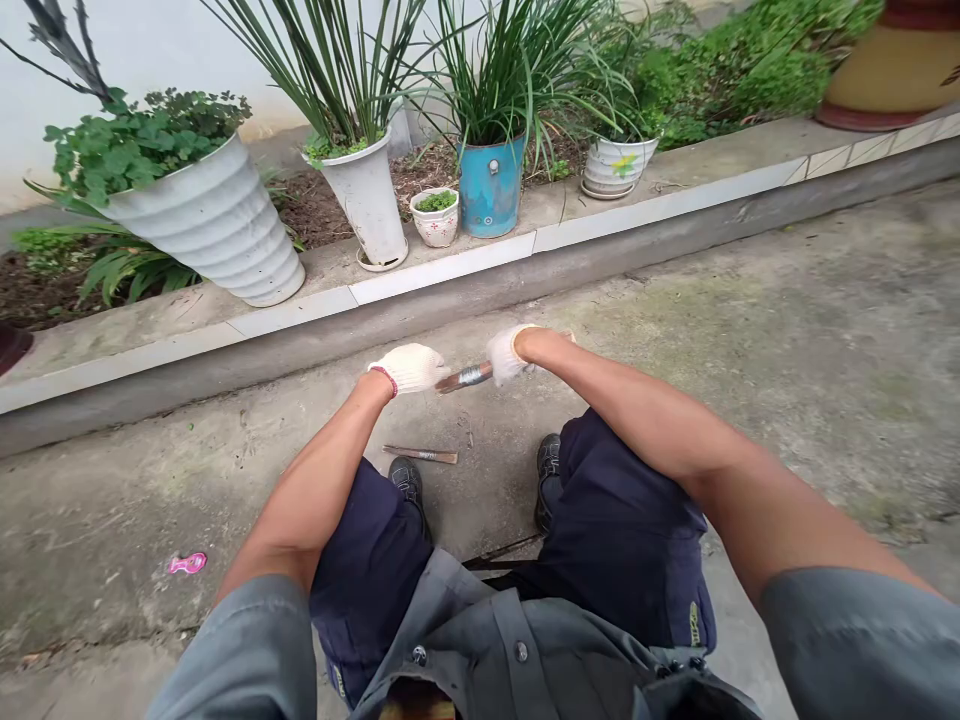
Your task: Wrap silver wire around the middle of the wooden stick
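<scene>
Both my hands wear white knit gloves and are held out over my knees. My right hand [508, 355] is closed round a tool with a shiny metal collar and dark tip [465, 378], which points left. My left hand [409, 367] is closed on the tool's left end; what its fingers grip there is hidden. On the concrete between my shoes lies a flat brown-and-metal blade-like tool [420, 454].
A tiled kerb [442, 270] runs across in front of me with potted plants on it: a big ribbed white pot [214, 225], a tall white pot [371, 205], a small bowl [436, 222], a blue bucket [491, 185], a round white pot [619, 165]. A pink scrap [187, 563] lies at left.
</scene>
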The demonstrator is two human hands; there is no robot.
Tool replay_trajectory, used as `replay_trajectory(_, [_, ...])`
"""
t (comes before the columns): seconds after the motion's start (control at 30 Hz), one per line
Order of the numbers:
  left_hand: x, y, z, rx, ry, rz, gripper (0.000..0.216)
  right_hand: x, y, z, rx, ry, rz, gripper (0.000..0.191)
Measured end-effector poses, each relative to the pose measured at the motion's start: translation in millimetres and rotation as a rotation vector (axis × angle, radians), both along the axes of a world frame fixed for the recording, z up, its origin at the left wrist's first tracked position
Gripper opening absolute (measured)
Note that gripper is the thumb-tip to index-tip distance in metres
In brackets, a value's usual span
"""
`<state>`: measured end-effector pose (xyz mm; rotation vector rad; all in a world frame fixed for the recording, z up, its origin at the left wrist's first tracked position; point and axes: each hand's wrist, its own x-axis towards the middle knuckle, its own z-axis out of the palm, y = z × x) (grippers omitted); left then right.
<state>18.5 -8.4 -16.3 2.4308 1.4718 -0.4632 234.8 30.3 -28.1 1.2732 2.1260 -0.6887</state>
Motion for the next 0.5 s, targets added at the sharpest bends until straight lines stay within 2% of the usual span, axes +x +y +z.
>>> replay_trajectory(0.1, [7, -5, 3.2, -0.01, -0.025, 0.025, 0.051, -5, 14, -1.6, 0.29, -0.031, -0.06, 0.032])
replay_trajectory(0.2, [7, -5, 7.4, -0.04, -0.085, 0.052, 0.047, 3, 23, 6.8, 0.392, 0.108, -0.17, 0.038])
replay_trajectory(0.27, [3, -3, 9.4, -0.072, -0.115, 0.084, 0.046, 12, 20, 15.5, 0.321, 0.3, -0.205, 0.041])
replay_trajectory(0.37, [-5, 2, 10.4, -0.102, -0.157, 0.116, 0.043, 20, 5, 28.9, 0.088, 0.568, -0.23, 0.04])
replay_trajectory(0.5, [-16, 9, 9.1, -0.068, -0.264, 0.126, 0.029, 25, -18, 41.7, -0.151, 0.703, -0.225, 0.043])
